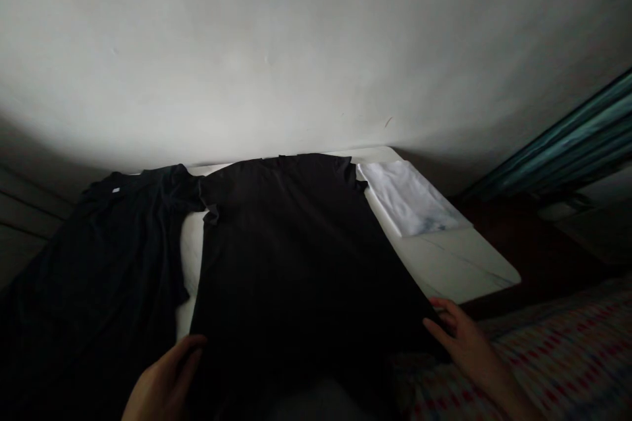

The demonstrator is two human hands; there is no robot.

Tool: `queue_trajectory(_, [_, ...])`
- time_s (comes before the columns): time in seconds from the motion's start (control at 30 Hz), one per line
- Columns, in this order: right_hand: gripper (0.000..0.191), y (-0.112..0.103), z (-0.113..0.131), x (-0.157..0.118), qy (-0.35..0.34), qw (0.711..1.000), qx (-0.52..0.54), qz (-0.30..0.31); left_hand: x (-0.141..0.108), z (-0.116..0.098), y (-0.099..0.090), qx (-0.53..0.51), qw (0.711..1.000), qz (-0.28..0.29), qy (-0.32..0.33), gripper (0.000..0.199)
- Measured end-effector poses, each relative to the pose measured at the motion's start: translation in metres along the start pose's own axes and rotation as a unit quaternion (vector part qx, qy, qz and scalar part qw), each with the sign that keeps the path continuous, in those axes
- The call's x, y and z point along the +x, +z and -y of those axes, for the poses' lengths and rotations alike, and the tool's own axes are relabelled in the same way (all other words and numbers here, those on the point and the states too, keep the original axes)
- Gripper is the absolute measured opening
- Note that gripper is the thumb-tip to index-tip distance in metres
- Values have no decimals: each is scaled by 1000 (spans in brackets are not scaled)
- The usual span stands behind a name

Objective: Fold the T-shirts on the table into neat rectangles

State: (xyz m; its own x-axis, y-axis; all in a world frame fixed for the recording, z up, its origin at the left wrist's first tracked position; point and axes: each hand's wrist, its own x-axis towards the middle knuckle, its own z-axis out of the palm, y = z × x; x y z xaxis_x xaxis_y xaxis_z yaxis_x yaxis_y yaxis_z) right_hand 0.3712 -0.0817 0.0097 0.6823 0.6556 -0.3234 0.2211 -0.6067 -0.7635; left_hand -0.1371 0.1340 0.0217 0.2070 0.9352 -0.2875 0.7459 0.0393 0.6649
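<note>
A black shirt (291,250) lies spread over the white table (459,263), its sleeves at the far side and its lower part hanging toward me. At its near left corner, my left hand (165,378) pinches the edge of the cloth. My right hand (459,339) grips the opposite near corner between thumb and fingers. The hem between both hands is lost in shadow. Left of this shirt lies a dark garment (123,256) with a small white tag, rumpled and hanging over the table's edge.
A folded white cloth (409,197) rests at the table's right. Behind the table rises a pale wall (276,46). A teal curtain (567,138) hangs at the right, and colourful patterned fabric (567,355) lies at the lower right.
</note>
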Motion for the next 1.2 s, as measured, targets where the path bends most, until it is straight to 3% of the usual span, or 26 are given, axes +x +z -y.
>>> queue_trajectory(0.13, [53, -13, -26, -6, -13, 994, -84, -63, -9, 25, -12, 58, 998, -15, -2, 34])
queue_trajectory(0.23, [54, -14, -13, 2, -50, 981, -148, -118, -8, 8, -29, 116, 992, -37, 21, 40])
queue_trajectory(0.33, [53, 24, 52, 25, -192, 961, -171, -103, 24, -59, -24, 184, 970, -90, 131, 48])
queue_trajectory(0.43, [55, 100, 138, 55, -389, 903, -183, -30, 84, -142, 15, 225, 925, -102, 289, 54])
queue_trajectory(0.5, [58, 146, 177, 72, -446, 867, -225, 9, 123, -175, 46, 278, 897, -63, 337, 58])
queue_trajectory(0.53, [60, 161, 185, 80, -449, 856, -255, 24, 138, -179, 57, 303, 893, -36, 331, 58])
queue_trajectory(0.57, [61, 169, 186, 88, -444, 849, -285, 33, 150, -176, 63, 323, 894, -20, 309, 58])
queue_trajectory(0.63, [63, 160, 168, 102, -420, 842, -339, 28, 163, -150, 59, 348, 901, -27, 258, 58])
queue_trajectory(0.77, [64, 93, 106, 124, -363, 837, -406, -45, 168, -84, 8, 378, 907, -92, 164, 61])
queue_trajectory(0.83, [65, 72, 97, 128, -339, 836, -426, -70, 167, -75, -10, 392, 904, -113, 129, 60])
queue_trajectory(0.87, [65, 72, 102, 128, -336, 836, -427, -78, 167, -80, -12, 397, 900, -128, 127, 58])
queue_trajectory(0.97, [68, 108, 147, 121, -384, 832, -396, -61, 168, -121, 16, 392, 884, -141, 210, 54])
queue_trajectory(1.07, [68, 164, 197, 116, -452, 819, -351, 19, 172, -160, 62, 362, 876, -71, 311, 54])
queue_trajectory(1.13, [68, 183, 208, 123, -459, 814, -351, 52, 178, -163, 72, 352, 881, -49, 311, 55])
queue_trajectory(1.2, [67, 177, 202, 139, -446, 812, -372, 56, 187, -148, 58, 356, 893, -61, 270, 56])
